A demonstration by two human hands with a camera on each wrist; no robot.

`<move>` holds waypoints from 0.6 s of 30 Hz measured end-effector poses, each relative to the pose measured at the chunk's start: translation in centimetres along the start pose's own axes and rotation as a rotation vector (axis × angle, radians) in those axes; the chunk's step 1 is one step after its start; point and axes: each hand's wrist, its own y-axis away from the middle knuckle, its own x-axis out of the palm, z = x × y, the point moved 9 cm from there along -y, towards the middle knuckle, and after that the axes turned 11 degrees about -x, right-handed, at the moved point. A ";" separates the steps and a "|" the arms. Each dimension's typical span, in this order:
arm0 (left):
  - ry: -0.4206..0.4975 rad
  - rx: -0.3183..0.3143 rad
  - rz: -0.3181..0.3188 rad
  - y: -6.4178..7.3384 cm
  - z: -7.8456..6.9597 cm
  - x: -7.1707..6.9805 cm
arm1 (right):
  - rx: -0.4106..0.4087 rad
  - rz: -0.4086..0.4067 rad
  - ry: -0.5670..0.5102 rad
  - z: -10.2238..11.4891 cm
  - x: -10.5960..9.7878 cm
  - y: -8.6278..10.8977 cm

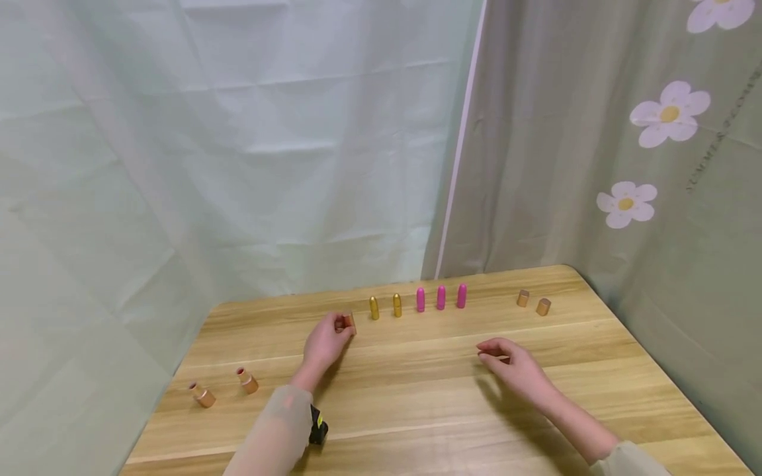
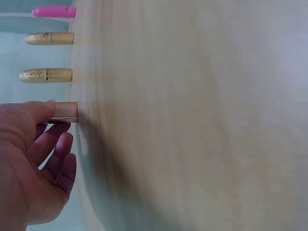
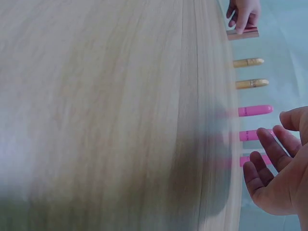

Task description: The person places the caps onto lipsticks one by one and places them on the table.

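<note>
My left hand (image 1: 325, 340) pinches a rose-gold lipstick (image 1: 350, 322) between thumb and fingers, its base at the tabletop. Just right of it, two gold bullet-shaped tubes (image 1: 397, 305) stand upright in a row with three pink bullet-shaped tubes (image 1: 440, 298). Two uncapped rose-gold lipsticks (image 1: 247, 381) with dark red tips are at the left, nearer the left forearm. Above the table's right half, my right hand (image 1: 516, 371) hovers with relaxed, slightly bent fingers, holding nothing. In the right wrist view its fingers partly hide two of the pink tubes (image 3: 249, 135).
Two rose-gold lipstick caps (image 1: 543, 307) stand at the back right of the wooden table (image 1: 411, 396). Pale curtains (image 1: 297, 165) hang behind the back edge and along both sides. A black device (image 1: 318, 426) sits at the left wrist.
</note>
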 end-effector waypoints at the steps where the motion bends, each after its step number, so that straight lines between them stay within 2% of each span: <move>1: -0.005 -0.002 -0.002 -0.3 0.0 0.0 | 0.002 -0.001 0.002 0.0 0.0 0.0; 9: -0.034 -0.061 0.004 -2.0 0.0 0.2 | 0.001 -0.003 -0.020 0.0 0.0 0.0; 14: -0.028 -0.046 0.003 -2.5 -0.2 0.4 | 0.000 -0.008 -0.019 -0.1 0.0 0.2; 18: 0.015 -0.037 0.015 -2.5 0.1 0.7 | 0.012 -0.010 -0.012 -0.3 -0.4 0.4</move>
